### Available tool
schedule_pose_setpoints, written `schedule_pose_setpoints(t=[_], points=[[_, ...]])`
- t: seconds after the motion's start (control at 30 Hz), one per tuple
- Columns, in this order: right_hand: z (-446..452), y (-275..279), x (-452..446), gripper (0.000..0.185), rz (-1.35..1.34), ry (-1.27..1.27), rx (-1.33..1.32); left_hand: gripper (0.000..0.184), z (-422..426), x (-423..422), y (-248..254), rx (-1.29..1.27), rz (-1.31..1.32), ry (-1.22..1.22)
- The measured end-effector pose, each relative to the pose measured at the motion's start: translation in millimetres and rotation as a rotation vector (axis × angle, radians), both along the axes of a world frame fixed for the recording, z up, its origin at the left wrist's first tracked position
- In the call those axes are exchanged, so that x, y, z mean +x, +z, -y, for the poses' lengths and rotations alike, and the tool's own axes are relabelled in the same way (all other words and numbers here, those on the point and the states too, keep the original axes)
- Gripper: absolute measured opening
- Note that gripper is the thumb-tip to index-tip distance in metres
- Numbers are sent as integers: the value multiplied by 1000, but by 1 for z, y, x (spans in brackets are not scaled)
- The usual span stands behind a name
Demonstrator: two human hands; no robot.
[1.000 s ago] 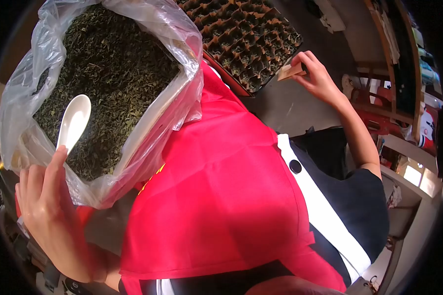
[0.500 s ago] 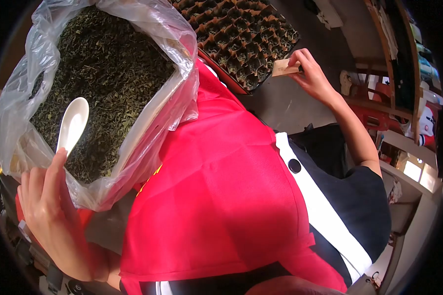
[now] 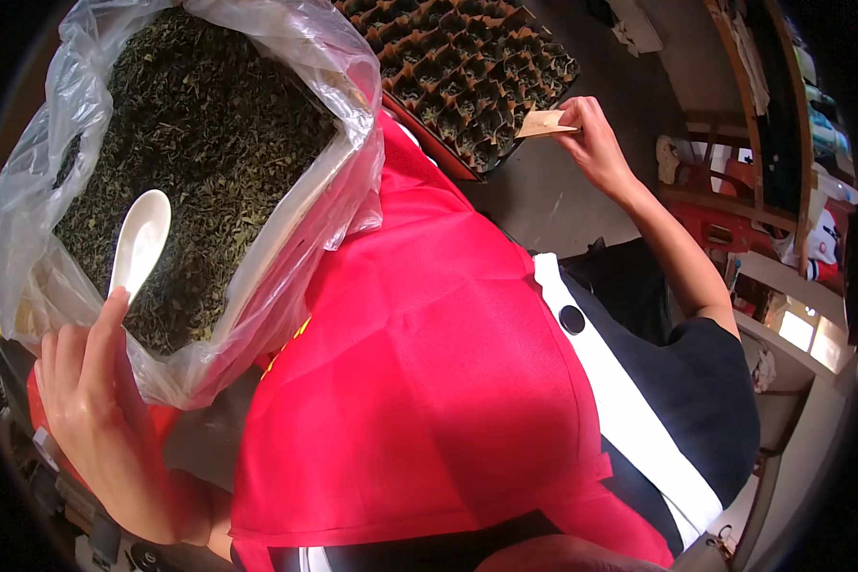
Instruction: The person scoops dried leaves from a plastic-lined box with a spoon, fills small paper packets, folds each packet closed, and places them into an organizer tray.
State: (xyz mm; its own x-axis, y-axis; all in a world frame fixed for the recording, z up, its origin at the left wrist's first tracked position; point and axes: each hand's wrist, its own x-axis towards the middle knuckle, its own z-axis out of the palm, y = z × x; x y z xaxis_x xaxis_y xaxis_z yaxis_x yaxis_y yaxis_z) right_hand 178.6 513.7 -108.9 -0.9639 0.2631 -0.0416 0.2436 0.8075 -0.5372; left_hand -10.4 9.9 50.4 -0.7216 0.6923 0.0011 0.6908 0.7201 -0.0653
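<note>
My left hand (image 3: 91, 410) is closed on the handle of a white soup spoon (image 3: 144, 238), whose bowl looks bare. Under the spoon, dark dried leaves (image 3: 210, 143) fill a clear plastic bag (image 3: 29, 229) with its mouth folded wide. Over on the other side, my right hand (image 3: 596, 143) pinches a small brown paper pouch (image 3: 546, 124). The pouch is beside the near corner of a tray (image 3: 439, 157) packed with rows of similar open paper pouches (image 3: 458, 57) holding leaves. Whether anything is inside the held pouch cannot be seen.
A red apron (image 3: 400, 381) covers my lap between bag and tray. To the right stand a red plastic stool (image 3: 715, 229) and a wooden shelf frame (image 3: 782, 114). Grey floor (image 3: 553, 200) shows below my right hand.
My right hand has turned slightly, tilting the paper pouch and bringing it a little left, closer to the tray's corner. My left hand and the spoon have barely moved.
</note>
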Motion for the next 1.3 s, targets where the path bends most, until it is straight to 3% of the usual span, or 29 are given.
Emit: schedule_pose_setpoints(t=[0.17,0.2,0.3,0.33,0.57,0.7,0.9,1.0,1.03,1.1,1.13,1.17,1.23,1.3], points=[[6,-21,3,31,11,-30,33,39,1,-1,-2,8,3,-11],[5,-26,4,36,108,-47,76,40,1,-1,-2,7,6,-12],[27,-33,-5,52,-122,33,393,42,1,-1,-3,7,13,-13],[27,-40,-3,72,-68,18,386,42,0,-1,-3,10,13,-15],[32,-97,-10,82,43,-7,454,42,3,-2,-8,35,25,-37],[29,-100,-10,83,43,-41,443,33,-4,-2,-13,30,21,-85],[53,-37,-74,69,-464,-106,228,19,-22,-17,-30,-89,70,-109],[86,14,-154,60,-696,50,44,4,-43,-32,-42,-226,-8,-166],[94,25,-189,49,-882,96,114,3,-52,-37,-49,-274,-2,-148],[119,66,-243,45,-945,319,153,5,-74,-54,-61,-326,171,-98],[133,90,-270,36,-1015,441,111,5,-76,-58,-75,-284,82,-144],[147,100,-299,32,-1046,535,43,9,-87,-62,-80,-368,131,-109],[173,111,-355,25,-1047,700,-121,19,-87,-70,-113,-196,70,-90],[192,113,-396,20,-593,823,-297,28,-87,-73,-112,-159,135,-79]])
